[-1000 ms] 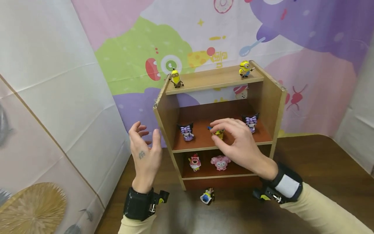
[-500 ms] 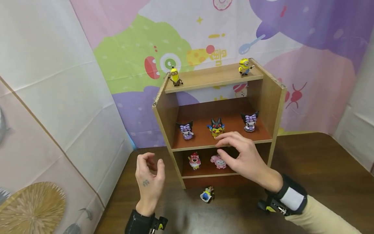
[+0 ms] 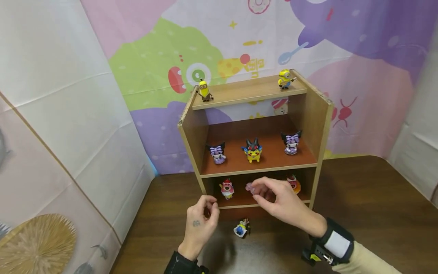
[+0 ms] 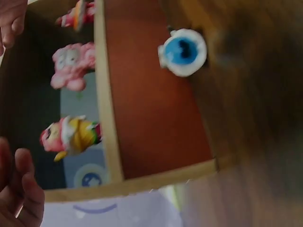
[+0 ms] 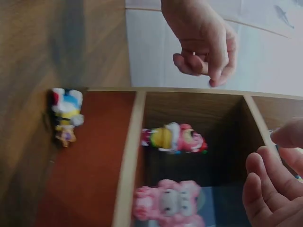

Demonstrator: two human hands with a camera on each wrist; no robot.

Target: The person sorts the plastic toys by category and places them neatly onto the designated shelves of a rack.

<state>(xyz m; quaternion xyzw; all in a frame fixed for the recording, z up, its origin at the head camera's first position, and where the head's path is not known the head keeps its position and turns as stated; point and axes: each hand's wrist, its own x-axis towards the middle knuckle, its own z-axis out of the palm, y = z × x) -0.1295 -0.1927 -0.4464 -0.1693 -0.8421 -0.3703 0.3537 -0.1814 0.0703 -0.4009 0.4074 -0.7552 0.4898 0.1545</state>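
My left hand (image 3: 202, 220) hovers at the lower left front of the wooden shelf unit (image 3: 258, 172), its fingers loosely bent and nothing in them. In front of the lower shelf, my right hand (image 3: 280, 201) is loosely curved and partly covers a pink figurine (image 3: 250, 188). The right wrist view shows a gap between those fingers (image 5: 265, 189) and the pink figurine (image 5: 173, 203). A pink bear figurine in a red hat (image 3: 227, 188) stands to its left, and a red and orange figurine (image 3: 293, 184) to its right. On the table lies a small yellow, blue and white figurine (image 3: 241, 228).
The middle shelf holds a yellow figurine with a dark hood (image 3: 253, 150) between two purple-bowed figurines, left (image 3: 217, 153) and right (image 3: 291, 143). Minion figurines stand at the top board's left (image 3: 204, 91) and right (image 3: 285, 79) ends. A printed cloth (image 3: 150, 68) hangs behind.
Both hands have come down. The left has moved right toward the shelf's lower corner; the right has dropped from the middle shelf to the lower one, uncovering the yellow figurine.
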